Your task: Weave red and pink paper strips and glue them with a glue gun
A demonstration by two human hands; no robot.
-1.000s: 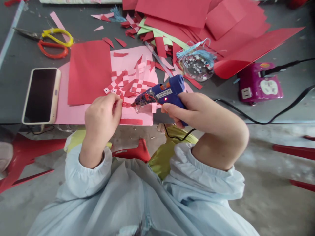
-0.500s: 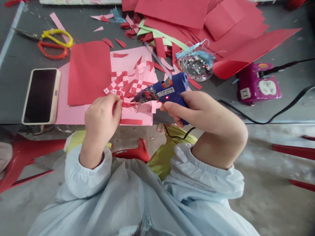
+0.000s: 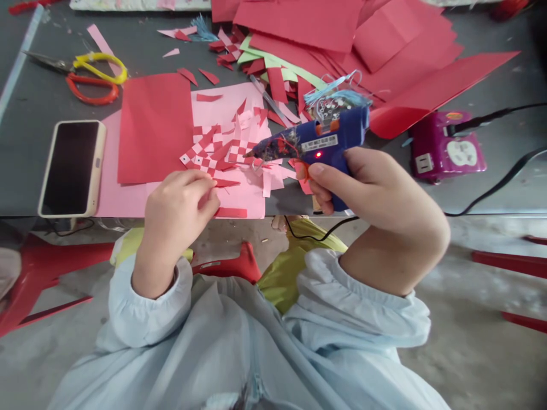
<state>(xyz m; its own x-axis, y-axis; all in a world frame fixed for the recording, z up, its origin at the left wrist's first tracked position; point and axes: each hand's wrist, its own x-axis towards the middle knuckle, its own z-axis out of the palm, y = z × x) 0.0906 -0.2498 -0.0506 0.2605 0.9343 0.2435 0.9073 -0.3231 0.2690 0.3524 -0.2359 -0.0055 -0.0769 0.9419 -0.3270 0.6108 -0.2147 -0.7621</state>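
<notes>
My right hand (image 3: 342, 182) is wrapped round the grip of a blue hot glue gun (image 3: 331, 139). Its red light glows, and its nozzle points left over the woven paper pieces. My left hand (image 3: 182, 202) is closed, thumb and fingers together, at a narrow red paper strip (image 3: 226, 183); the fingers hide the strip's left end. Just beyond these fingers lies a red-and-pink checkered woven paper piece (image 3: 203, 156) with small eyes on it, among loose paper strips. Beneath everything is a pink paper sheet (image 3: 245, 199), partly covered by a red sheet (image 3: 156, 128).
At the left are a phone (image 3: 70, 168) and scissors (image 3: 92, 77) with yellow and red handles. Red paper sheets (image 3: 299, 23) fill the back. Behind the glue gun is a dish of googly eyes (image 3: 331, 108) with blue tassels. A purple power socket box (image 3: 447, 148) with cords stands right.
The glue gun has moved right and slightly up in my right hand, away from my left hand. My left hand has shifted slightly, still at the red strip.
</notes>
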